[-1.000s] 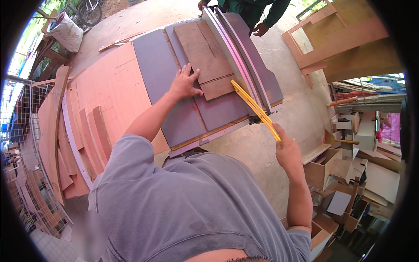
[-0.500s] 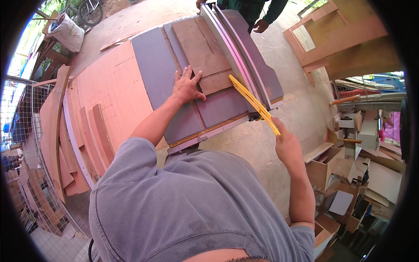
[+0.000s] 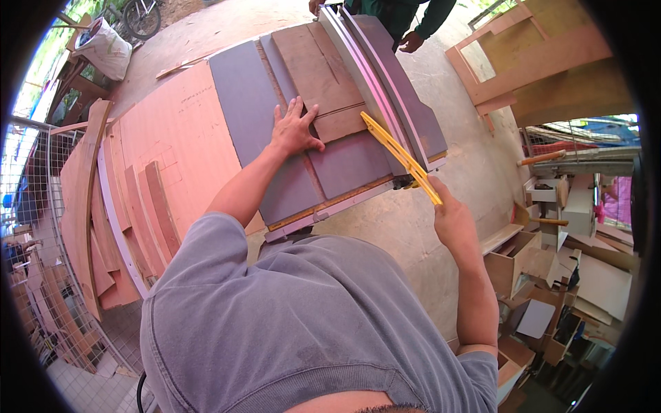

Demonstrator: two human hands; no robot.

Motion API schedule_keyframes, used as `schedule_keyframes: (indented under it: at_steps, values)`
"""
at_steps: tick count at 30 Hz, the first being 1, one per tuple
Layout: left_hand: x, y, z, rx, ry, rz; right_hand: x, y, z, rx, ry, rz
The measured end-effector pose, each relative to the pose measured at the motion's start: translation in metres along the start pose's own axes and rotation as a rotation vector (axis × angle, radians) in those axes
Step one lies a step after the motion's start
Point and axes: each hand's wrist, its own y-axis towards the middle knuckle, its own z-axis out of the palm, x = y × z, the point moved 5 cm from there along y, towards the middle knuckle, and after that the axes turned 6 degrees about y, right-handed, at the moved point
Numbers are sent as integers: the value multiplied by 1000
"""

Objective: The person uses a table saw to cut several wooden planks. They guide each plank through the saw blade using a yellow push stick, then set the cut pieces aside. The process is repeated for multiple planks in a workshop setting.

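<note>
A brown wooden board (image 3: 318,65) lies flat on a grey table saw top (image 3: 358,165), its right side along a long metal fence (image 3: 365,76). A dark slit runs in from the board's far end, and another dark line crosses it near its close end. My left hand (image 3: 295,129) is open, fingers spread, at the board's near left corner, with the thumb on the saw top. My right hand (image 3: 451,213) is closed around the end of a yellow push stick (image 3: 399,153). The stick's far tip touches the board's near right corner.
Beyond the fence stands another person in a dark green sleeve (image 3: 434,17), one hand (image 3: 412,43) hanging. A pale plywood sheet (image 3: 179,117) adjoins the saw on the left, bearing several wood strips (image 3: 162,206). Wooden boxes and offcuts (image 3: 537,316) are piled at right.
The board has slid a little farther away along the fence. My left hand and the push stick in my right hand have moved forward with it.
</note>
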Motion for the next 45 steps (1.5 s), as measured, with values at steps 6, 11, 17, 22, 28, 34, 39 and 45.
schedule_keyframes:
  at_steps: [6, 11, 17, 22, 28, 34, 39, 45]
  values:
    - [3, 5, 0, 20, 8, 5, 2, 5, 0, 11, -31, -5]
    - [5, 7, -3, 16, -15, -12, 3, 10, -1, -4, -16, -20]
    - [9, 12, -5, 23, -18, -14, 7, 14, -2, 0, 2, 40]
    - [12, 17, -7, 31, -12, -17, 10, 19, -1, -4, -33, -6]
    - [15, 21, -9, 43, 6, -19, 12, 23, 0, -10, -51, -23]
    - [19, 25, -10, 39, 4, -19, 18, 26, -1, -10, -59, -16]
    - [22, 28, -12, 33, -6, -17, 22, 30, -1, -7, -65, -7]
    - [24, 31, -15, 47, -9, -20, 23, 34, 0, -25, -67, -33]
